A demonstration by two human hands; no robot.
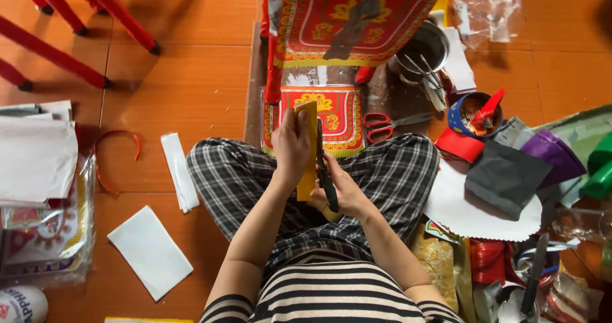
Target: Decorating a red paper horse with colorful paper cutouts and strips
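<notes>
I sit cross-legged on an orange wooden floor. My left hand (pixel 290 147) holds a narrow strip of yellow paper (pixel 308 151) upright over my lap. My right hand (pixel 341 189) grips black-handled scissors (pixel 325 170) whose blades run along the strip's right edge. Just beyond my hands lies a red and gold patterned paper sheet (pixel 341 119) on a dark board (pixel 255 74). A larger red and gold paper structure (pixel 350 23) stands behind it.
Red-handled scissors (pixel 382 126) lie beside the patterned sheet. A metal pot with tools (pixel 424 49), a blue cup (pixel 475 116) and grey, purple, green and white papers (pixel 510 176) crowd the right. White paper pieces (pixel 150 251), a red ring (pixel 115 154) and stacked packs (pixel 38 189) lie left.
</notes>
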